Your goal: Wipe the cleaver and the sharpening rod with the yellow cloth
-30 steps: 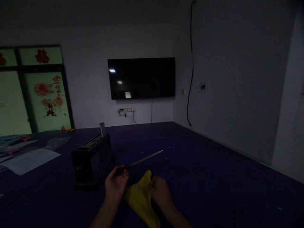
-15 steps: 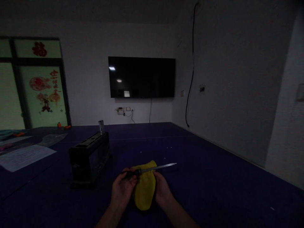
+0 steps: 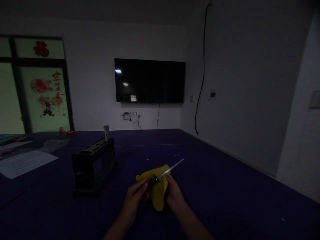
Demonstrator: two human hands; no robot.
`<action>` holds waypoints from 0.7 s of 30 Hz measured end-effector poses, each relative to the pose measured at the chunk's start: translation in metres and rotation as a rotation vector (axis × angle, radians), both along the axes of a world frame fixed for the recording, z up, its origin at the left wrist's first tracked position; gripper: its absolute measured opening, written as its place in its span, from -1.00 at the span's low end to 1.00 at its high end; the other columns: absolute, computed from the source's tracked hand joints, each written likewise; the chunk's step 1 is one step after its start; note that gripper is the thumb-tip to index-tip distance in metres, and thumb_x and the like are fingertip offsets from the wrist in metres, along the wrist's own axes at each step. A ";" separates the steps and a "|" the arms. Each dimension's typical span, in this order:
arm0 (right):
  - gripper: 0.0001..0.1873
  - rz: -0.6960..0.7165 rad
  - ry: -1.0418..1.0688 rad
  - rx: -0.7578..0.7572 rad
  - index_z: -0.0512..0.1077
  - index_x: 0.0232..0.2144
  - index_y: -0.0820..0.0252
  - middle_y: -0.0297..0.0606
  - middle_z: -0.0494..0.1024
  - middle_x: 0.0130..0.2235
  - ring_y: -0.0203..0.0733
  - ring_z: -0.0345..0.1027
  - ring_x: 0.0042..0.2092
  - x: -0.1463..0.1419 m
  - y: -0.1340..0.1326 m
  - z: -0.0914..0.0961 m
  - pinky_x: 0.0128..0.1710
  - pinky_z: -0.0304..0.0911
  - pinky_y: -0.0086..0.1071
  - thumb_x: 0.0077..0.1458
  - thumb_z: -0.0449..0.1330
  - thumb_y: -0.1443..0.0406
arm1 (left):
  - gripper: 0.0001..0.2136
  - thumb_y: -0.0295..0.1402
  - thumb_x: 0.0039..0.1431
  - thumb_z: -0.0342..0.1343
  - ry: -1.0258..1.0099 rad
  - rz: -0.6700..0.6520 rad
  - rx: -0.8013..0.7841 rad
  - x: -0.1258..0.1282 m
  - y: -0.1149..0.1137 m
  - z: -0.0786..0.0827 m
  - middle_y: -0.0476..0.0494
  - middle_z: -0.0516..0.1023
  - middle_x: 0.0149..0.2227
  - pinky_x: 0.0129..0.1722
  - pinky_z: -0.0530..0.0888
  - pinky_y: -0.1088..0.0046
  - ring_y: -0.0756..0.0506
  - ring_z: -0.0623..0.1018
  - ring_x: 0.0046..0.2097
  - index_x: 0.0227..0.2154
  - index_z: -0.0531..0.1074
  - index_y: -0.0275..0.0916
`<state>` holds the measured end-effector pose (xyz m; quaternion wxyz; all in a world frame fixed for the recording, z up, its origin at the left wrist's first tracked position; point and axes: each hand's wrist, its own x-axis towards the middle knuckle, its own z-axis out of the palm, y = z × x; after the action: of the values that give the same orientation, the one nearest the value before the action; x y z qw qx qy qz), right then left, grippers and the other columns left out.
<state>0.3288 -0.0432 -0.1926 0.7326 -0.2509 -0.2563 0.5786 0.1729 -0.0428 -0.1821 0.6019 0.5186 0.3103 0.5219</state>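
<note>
My left hand (image 3: 136, 193) is closed around the black handle of a knife (image 3: 172, 168). Its slim metal blade points up and to the right. A yellow cloth (image 3: 160, 196) hangs behind and below the blade, bunched between my hands. My right hand (image 3: 175, 193) grips the cloth's right side, its thumb close to the blade; whether it touches the metal I cannot tell. To the left of my hands stands a black block (image 3: 93, 163) with slots in its top. One silvery handle (image 3: 106, 132) sticks up from its far end.
The dark blue table (image 3: 212, 186) reaches to the walls. Printed paper (image 3: 28, 163), a clear plastic bag (image 3: 53, 145) and small orange items (image 3: 66, 131) lie at the left. A television (image 3: 150, 81) hangs on the back wall; a black cable (image 3: 203, 76) runs down the right wall.
The knife has turned so that its tip points more upward. The cloth has shifted up and right with my hands and its folds have changed. My left fingers now lie over the handle.
</note>
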 end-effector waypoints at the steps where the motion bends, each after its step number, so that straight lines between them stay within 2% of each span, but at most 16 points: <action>1: -0.69 -0.006 -0.006 -0.003 0.47 -0.34 0.16 -0.26 0.59 -0.37 -0.07 0.45 -0.33 0.000 0.000 0.000 -0.24 0.30 -0.22 -0.19 0.32 0.17 | -0.56 -0.13 -0.11 0.27 0.058 0.023 0.037 -0.001 0.001 0.000 -0.05 0.48 -0.57 -0.49 0.26 0.51 0.00 0.39 -0.50 -0.16 0.54 -0.26; 5: -0.74 -0.035 -0.070 -0.021 0.47 -0.39 0.18 -0.24 0.58 -0.38 -0.04 0.45 -0.31 0.002 0.000 0.002 -0.22 0.30 -0.20 -0.17 0.23 0.17 | -0.70 -0.17 -0.11 0.26 0.243 0.099 0.189 -0.004 0.007 -0.004 -0.04 0.47 -0.62 -0.45 0.32 0.47 -0.06 0.40 -0.51 -0.33 0.60 -0.24; 9: -0.74 -0.012 -0.112 0.037 0.49 -0.42 0.15 -0.27 0.57 -0.42 -0.04 0.44 -0.32 0.004 -0.005 0.010 -0.25 0.30 -0.24 -0.26 0.13 0.26 | -0.80 -0.26 -0.09 0.25 0.261 0.169 0.275 0.000 0.007 -0.011 -0.18 0.60 -0.38 -0.27 0.40 0.38 -0.17 0.51 -0.30 -0.36 0.60 -0.18; 12: -0.67 0.037 -0.174 0.095 0.50 -0.40 0.17 -0.29 0.58 -0.42 -0.11 0.44 -0.36 -0.001 -0.011 0.015 -0.28 0.29 -0.30 -0.35 0.14 0.38 | -0.81 -0.24 -0.02 0.20 0.351 0.179 0.322 0.003 0.000 -0.013 -0.21 0.59 -0.26 -0.14 0.37 0.36 -0.20 0.51 -0.19 -0.33 0.58 -0.16; 14: -0.66 0.033 -0.211 0.102 0.51 -0.37 0.19 -0.29 0.59 -0.39 -0.14 0.44 -0.35 -0.006 -0.013 0.017 -0.27 0.28 -0.34 -0.34 0.19 0.42 | -0.81 -0.20 0.01 0.18 0.442 0.167 0.335 0.003 -0.005 -0.011 -0.19 0.59 -0.30 -0.19 0.37 0.39 -0.18 0.51 -0.23 -0.36 0.57 -0.17; 17: -0.66 0.009 -0.207 0.084 0.51 -0.36 0.20 -0.27 0.59 -0.37 -0.18 0.45 -0.36 -0.012 -0.014 0.017 -0.28 0.29 -0.37 -0.35 0.31 0.41 | -0.77 -0.13 0.01 0.15 0.556 0.188 0.343 0.002 -0.008 -0.010 -0.10 0.54 -0.49 -0.34 0.34 0.45 -0.14 0.48 -0.37 -0.51 0.52 -0.18; 21: -0.69 -0.042 -0.178 0.027 0.49 -0.44 0.21 -0.27 0.58 -0.44 -0.20 0.44 -0.44 -0.013 -0.012 0.013 -0.35 0.30 -0.38 -0.39 0.39 0.36 | -0.69 -0.09 0.04 0.08 0.599 0.187 0.327 0.005 -0.006 -0.014 -0.03 0.45 -0.59 -0.42 0.27 0.47 -0.09 0.42 -0.45 -0.61 0.43 -0.21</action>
<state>0.3159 -0.0547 -0.1800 0.7222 -0.2966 -0.3229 0.5350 0.1778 -0.0484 -0.1960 0.3430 0.7075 0.4316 0.4422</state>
